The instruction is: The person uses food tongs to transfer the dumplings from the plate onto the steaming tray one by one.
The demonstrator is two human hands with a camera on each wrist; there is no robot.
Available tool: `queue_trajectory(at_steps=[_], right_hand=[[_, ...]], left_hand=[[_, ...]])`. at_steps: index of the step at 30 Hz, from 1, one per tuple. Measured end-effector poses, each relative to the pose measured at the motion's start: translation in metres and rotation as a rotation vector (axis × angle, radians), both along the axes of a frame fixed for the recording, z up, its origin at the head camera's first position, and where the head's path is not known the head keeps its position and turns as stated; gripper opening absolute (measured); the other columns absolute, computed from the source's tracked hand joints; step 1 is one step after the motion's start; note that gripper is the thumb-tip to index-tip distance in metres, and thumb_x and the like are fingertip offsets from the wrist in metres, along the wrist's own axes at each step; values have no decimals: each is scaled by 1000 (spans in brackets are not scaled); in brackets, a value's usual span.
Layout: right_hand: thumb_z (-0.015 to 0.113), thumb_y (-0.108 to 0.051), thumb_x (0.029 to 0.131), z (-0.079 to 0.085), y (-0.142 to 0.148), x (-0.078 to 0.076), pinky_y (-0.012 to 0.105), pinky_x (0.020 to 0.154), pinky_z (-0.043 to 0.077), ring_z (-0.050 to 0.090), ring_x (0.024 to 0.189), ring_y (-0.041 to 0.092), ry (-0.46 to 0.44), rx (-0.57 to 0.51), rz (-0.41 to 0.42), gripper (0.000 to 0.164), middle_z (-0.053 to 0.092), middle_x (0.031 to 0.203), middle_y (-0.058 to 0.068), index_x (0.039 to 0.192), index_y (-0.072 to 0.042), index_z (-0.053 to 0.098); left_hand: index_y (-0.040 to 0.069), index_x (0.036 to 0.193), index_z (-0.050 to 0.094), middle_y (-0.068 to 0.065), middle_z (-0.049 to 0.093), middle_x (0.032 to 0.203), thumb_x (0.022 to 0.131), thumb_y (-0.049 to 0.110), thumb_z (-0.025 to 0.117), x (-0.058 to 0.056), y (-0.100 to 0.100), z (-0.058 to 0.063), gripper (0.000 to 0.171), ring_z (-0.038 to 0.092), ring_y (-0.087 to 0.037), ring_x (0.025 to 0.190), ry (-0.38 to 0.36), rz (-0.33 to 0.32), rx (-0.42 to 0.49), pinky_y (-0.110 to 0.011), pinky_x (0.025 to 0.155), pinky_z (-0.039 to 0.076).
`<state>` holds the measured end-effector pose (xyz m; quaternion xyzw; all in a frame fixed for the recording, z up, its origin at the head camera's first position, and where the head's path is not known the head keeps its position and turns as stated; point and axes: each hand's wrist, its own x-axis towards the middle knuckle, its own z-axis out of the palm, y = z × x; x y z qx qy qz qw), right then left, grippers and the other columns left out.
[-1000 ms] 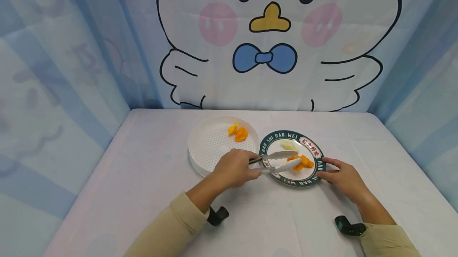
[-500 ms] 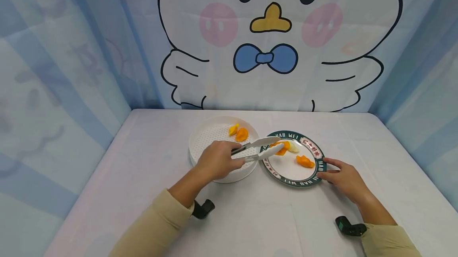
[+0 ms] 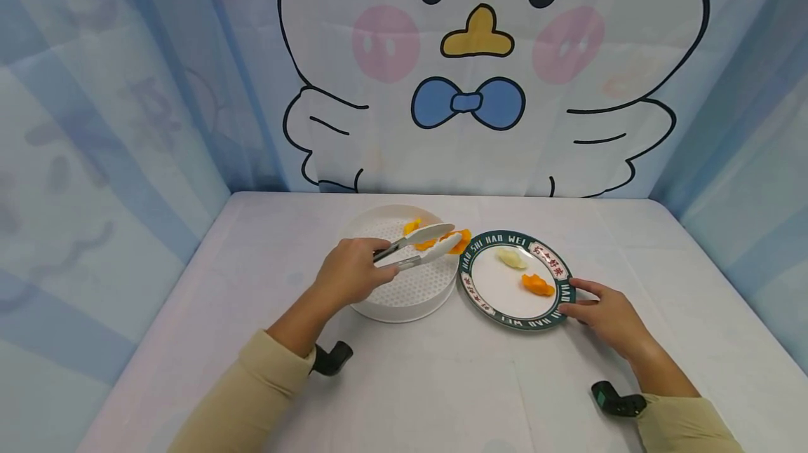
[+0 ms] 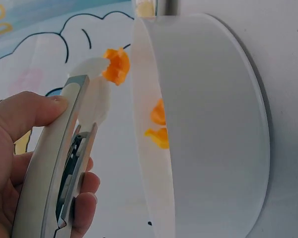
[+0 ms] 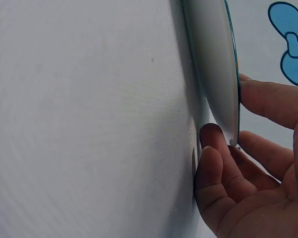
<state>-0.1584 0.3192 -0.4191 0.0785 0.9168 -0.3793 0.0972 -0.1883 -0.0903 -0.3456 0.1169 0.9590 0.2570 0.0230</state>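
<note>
Left hand (image 3: 349,272) grips tongs (image 4: 48,161), perhaps silicone-tipped, pinching a crinkled orange piece (image 4: 118,66).

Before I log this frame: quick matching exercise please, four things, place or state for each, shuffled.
Things
1. Tongs
2. Round white tray
3. Green-rimmed plate
4. Pale yellow piece

Place or state
A. Gripped at the rim by the right hand
B. Lying untouched, near an orange piece
C. Held in the left hand
D. Has a bottom dotted with small holes

Pairs: 1-C, 2-D, 3-A, 4-B
</note>
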Motion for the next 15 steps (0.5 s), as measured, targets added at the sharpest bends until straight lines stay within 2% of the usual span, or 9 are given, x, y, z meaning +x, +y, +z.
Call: queue_trajectory(at_steps=[10, 15], right_hand=[[74, -38, 91, -1, 0, -1, 53, 91, 50, 55, 116, 47, -4, 6, -5, 82, 57, 128, 34, 149, 7, 37], [74, -38, 91, -1, 0, -1, 52, 90, 50, 56, 115, 46, -3, 8, -4, 82, 51, 135, 36, 149, 6, 37]], left_hand=[[8, 130, 68, -6, 70, 117, 90, 31, 75, -3, -11, -8, 47, 57, -20, 83, -5, 60, -25, -34, 68, 48], [7, 130, 68, -6, 70, 119, 89, 31, 76, -5, -11, -13, 48, 58, -20, 84, -25, 76, -43, -34, 69, 49]])
